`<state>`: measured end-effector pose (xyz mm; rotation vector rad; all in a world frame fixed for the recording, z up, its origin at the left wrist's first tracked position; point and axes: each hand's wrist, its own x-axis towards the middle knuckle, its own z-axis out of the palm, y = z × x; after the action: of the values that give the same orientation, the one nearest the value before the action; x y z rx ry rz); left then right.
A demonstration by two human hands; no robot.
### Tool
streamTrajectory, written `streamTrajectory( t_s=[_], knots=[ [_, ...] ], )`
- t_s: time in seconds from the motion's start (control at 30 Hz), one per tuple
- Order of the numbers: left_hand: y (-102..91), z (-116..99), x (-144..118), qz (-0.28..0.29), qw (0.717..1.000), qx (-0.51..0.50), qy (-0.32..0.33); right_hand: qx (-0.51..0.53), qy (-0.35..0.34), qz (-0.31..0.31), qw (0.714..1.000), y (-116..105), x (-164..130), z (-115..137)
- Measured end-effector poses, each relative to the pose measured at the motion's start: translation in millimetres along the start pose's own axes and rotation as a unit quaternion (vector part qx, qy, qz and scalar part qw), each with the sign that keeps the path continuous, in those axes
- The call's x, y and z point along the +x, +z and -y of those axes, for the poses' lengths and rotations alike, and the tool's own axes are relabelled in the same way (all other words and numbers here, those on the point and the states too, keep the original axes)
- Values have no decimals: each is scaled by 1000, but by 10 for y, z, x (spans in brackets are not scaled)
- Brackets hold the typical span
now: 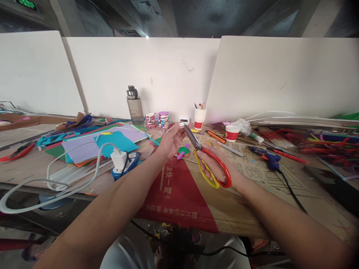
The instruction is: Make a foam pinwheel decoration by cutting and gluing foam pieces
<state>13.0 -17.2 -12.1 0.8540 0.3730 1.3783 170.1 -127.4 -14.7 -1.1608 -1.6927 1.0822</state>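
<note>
We work at a cluttered bench [280, 209] whose middle carries a red-printed cardboard sheet [179, 194]. Toward its left edge lie coloured paper sheets [106, 144] and a white charger [119, 158] with its cable; a blue glue gun [267, 157] lies to the right. At the back edge stand a water bottle [134, 106] and paper cups [200, 117]. Our right hand [215, 166] is closed through the scissors [209, 162], blades parted. Our left hand [171, 141] pinches a small pale piece [181, 124] at the blade tips; we judge a cut is being lined up, calling for steady alignment.
</note>
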Motion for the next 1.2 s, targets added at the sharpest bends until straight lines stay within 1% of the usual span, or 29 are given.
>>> streamTrajectory(
  t_s=[0.13,0.23,0.47,0.6,0.73,0.87,1.03,1.13,1.2],
  knots=[
    [0,2,3,8,1000,0,-4,-11,13,-19,1000,28,-11,51],
    [-1,5,5,4,1000,-9,-2,-10,22,-29,999,46,-15,71],
    [32,-12,-10,-12,1000,-17,-12,-15,18,-32,999,64,-36,107],
    [23,-7,0,-6,1000,-18,-12,-31,13,-37,999,60,-37,104],
    [7,-9,-4,6,1000,-24,4,-37,8,-29,999,54,-17,98],
    [-5,-23,-18,6,1000,-20,22,-11,12,-15,1000,59,-9,152],
    [-15,-5,-6,-6,1000,-20,22,-4,31,-12,999,55,-23,224],
    [-9,13,2,-17,1000,-17,19,-6,31,-6,999,44,-21,222],
    [-1,19,0,-22,1000,-10,16,2,50,-3,999,42,-13,204]
  ],
)
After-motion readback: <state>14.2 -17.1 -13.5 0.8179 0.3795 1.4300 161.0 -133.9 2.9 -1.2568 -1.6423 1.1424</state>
